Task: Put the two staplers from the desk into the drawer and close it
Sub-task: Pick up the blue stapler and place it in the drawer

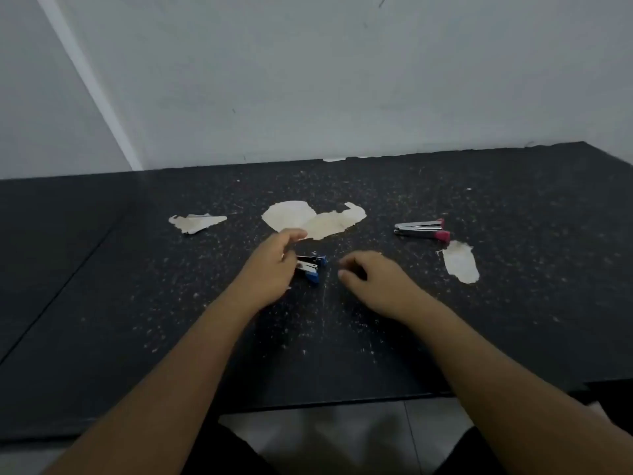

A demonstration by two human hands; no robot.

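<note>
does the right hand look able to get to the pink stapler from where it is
Probably yes. The right hand rests empty on the desk, and the pink stapler lies farther out and to its right, with only bare desktop between them. The blue stapler sits on the other side, by the left hand.

The desk (479,320) is black, flecked all over with small white specks, and carries pale cream patches (318,219) where its surface has peeled. One stapler (311,266) is blue with silver metal; the other stapler (423,230) is silver with pinkish-red ends. The wall (342,80) behind is plain greyish white. The floor tiles (329,437) below are grey.
</note>
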